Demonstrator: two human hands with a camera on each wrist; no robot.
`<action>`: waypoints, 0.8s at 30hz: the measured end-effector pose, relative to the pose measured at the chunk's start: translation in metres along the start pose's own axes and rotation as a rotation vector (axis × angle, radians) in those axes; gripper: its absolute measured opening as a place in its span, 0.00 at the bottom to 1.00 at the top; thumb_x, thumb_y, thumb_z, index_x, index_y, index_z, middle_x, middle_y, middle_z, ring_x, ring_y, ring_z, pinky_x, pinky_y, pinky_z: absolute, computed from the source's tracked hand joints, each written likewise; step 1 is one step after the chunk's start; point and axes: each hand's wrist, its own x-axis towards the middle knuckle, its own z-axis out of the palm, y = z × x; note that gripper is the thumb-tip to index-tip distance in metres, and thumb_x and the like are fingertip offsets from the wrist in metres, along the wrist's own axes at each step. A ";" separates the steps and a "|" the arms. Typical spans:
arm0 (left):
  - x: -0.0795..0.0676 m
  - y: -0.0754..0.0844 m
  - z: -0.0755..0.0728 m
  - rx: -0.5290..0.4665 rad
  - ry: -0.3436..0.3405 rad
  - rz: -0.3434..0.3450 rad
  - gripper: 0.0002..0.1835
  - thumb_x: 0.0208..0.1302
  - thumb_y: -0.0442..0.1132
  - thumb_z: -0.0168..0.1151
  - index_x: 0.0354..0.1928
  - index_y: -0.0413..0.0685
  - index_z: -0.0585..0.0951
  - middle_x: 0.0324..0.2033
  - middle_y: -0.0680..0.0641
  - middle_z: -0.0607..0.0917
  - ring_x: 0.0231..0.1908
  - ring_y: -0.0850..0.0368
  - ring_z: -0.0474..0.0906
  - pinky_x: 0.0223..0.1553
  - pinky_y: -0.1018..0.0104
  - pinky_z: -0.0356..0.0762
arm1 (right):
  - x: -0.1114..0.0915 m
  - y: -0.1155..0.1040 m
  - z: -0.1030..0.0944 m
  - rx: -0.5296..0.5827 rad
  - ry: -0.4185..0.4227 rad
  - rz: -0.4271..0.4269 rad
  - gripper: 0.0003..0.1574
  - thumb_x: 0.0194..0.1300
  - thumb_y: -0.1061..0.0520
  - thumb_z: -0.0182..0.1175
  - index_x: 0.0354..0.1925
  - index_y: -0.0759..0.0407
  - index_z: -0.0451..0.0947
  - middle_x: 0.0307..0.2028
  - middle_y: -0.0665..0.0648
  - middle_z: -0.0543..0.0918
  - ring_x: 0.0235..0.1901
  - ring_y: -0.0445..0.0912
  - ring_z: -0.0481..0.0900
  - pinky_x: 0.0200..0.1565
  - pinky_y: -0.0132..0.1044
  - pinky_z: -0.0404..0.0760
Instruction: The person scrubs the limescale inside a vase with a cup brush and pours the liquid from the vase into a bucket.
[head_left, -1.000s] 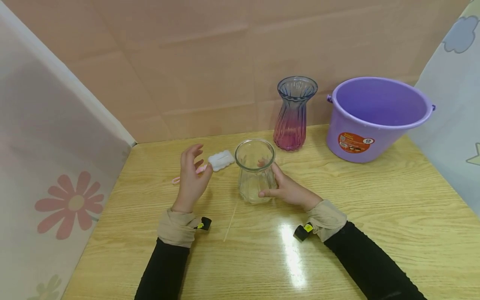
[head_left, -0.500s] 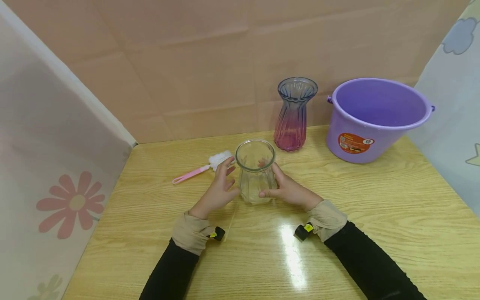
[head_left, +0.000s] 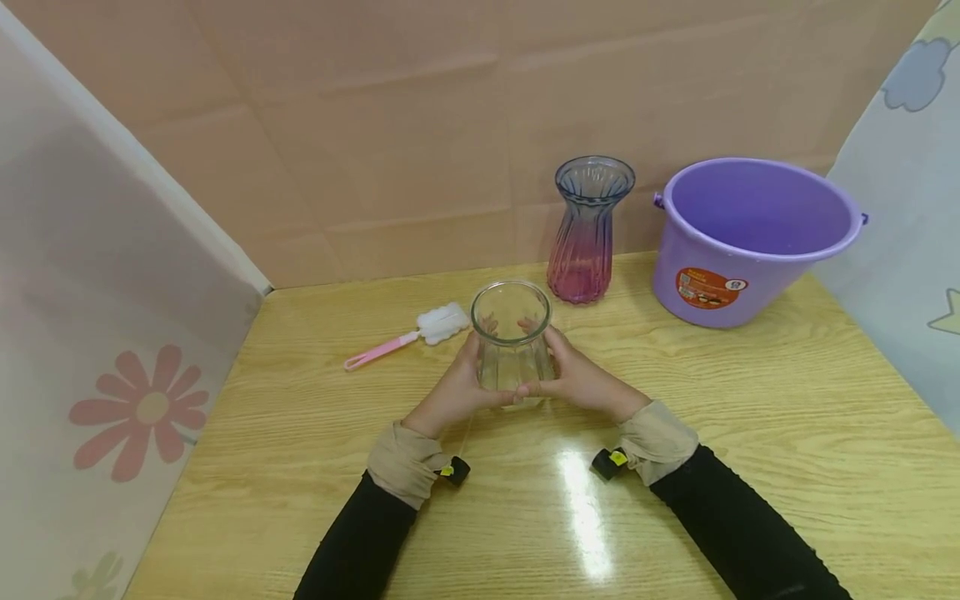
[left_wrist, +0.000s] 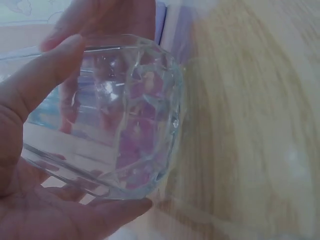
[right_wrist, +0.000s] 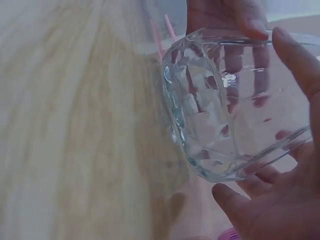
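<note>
A clear glass vase (head_left: 514, 363) with a round rim stands upright on the wooden table, between both hands. My left hand (head_left: 459, 385) grips its left side, and my right hand (head_left: 581, 379) grips the right side. The two thumbs meet across the front of the vase, while the other fingers curve behind it and show through the glass. Seen from the left wrist, the ribbed base of the vase (left_wrist: 145, 120) sits close to the tabletop. The right wrist view has fingers (right_wrist: 295, 65) wrapped about the same glass.
Left of the vase lies a sponge brush (head_left: 442, 322) with a pink handle. Behind it stands a taller blue-to-pink glass vase (head_left: 582, 242). A purple bucket (head_left: 697, 275) with an orange label is at the back right. Cloth-covered walls border the table (head_left: 300, 467).
My left hand has moved right, from over the brush handle to the clear vase, and now holds it. My right hand has stayed on the vase.
</note>
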 end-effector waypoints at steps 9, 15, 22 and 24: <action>0.002 -0.001 -0.001 0.035 -0.017 -0.078 0.60 0.51 0.39 0.82 0.79 0.51 0.50 0.76 0.41 0.56 0.73 0.44 0.57 0.72 0.46 0.58 | -0.004 -0.012 0.007 -0.016 0.074 0.015 0.71 0.53 0.47 0.80 0.81 0.43 0.44 0.79 0.57 0.47 0.77 0.58 0.48 0.72 0.62 0.54; 0.005 -0.001 0.000 0.082 -0.014 -0.036 0.61 0.50 0.37 0.82 0.80 0.51 0.51 0.77 0.41 0.55 0.75 0.44 0.52 0.73 0.45 0.56 | -0.002 -0.016 0.009 -0.050 0.161 -0.024 0.68 0.51 0.48 0.81 0.79 0.41 0.50 0.78 0.54 0.57 0.75 0.56 0.56 0.70 0.59 0.62; 0.003 -0.001 0.002 0.087 0.010 -0.034 0.61 0.46 0.37 0.85 0.79 0.56 0.55 0.73 0.47 0.65 0.72 0.48 0.61 0.71 0.49 0.61 | -0.004 -0.018 0.010 -0.027 0.213 -0.035 0.65 0.48 0.51 0.83 0.77 0.46 0.58 0.73 0.56 0.67 0.69 0.59 0.68 0.67 0.56 0.69; 0.003 0.000 0.003 0.087 0.012 -0.030 0.61 0.46 0.37 0.85 0.78 0.56 0.56 0.73 0.47 0.66 0.72 0.49 0.62 0.71 0.48 0.61 | -0.005 -0.018 0.009 -0.020 0.225 -0.031 0.64 0.47 0.52 0.83 0.77 0.45 0.60 0.72 0.56 0.68 0.68 0.59 0.69 0.67 0.55 0.69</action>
